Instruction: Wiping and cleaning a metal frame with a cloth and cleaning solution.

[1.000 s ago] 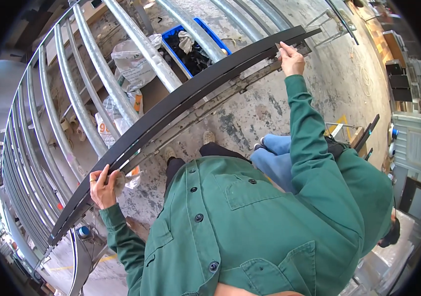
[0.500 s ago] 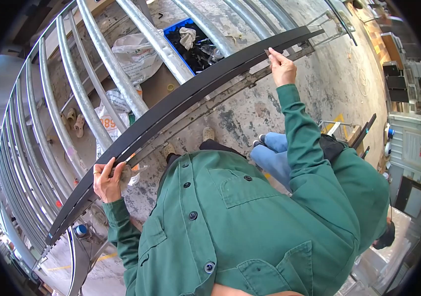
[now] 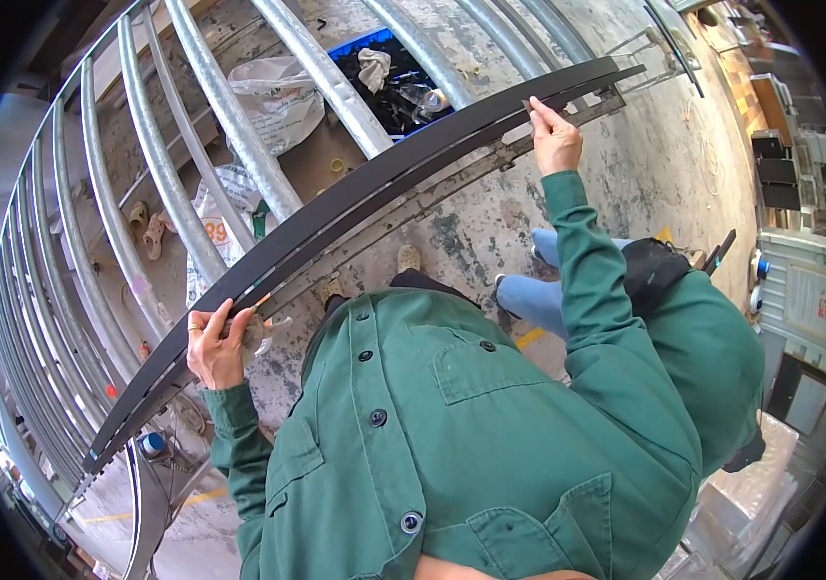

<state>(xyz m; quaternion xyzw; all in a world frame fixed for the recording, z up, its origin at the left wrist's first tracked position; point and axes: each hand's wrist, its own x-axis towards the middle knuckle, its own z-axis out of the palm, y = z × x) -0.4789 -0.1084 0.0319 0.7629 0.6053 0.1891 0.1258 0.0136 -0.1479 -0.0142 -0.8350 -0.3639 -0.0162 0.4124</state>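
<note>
Two long black strips (image 3: 355, 184) lie side by side across a row of grey metal tubes (image 3: 239, 111), bowed by the lens. At the left part of the strips, my left hand (image 3: 215, 348) has its fingers over the edge and its thumb on the near side, closed on the near strip. A small orange-tipped thing (image 3: 260, 302) shows by that thumb; its kind is unclear. Toward the far right end, my right hand (image 3: 556, 140) pinches a small dark flat piece (image 3: 527, 103) at the near strip's edge. Whether that piece belongs to the strip, I cannot tell.
Beneath the tubes stand a blue crate (image 3: 360, 41) with black scraps and white plastic sacks (image 3: 278, 101). Close at my right is a person in a green shirt (image 3: 708, 372) and blue jeans. A worn metal rail (image 3: 461, 182) runs under the strips.
The view has shifted slightly. Both hands keep their places on the strips. The person at my right has moved their legs. The orange-tipped thing now shows by my left thumb.
</note>
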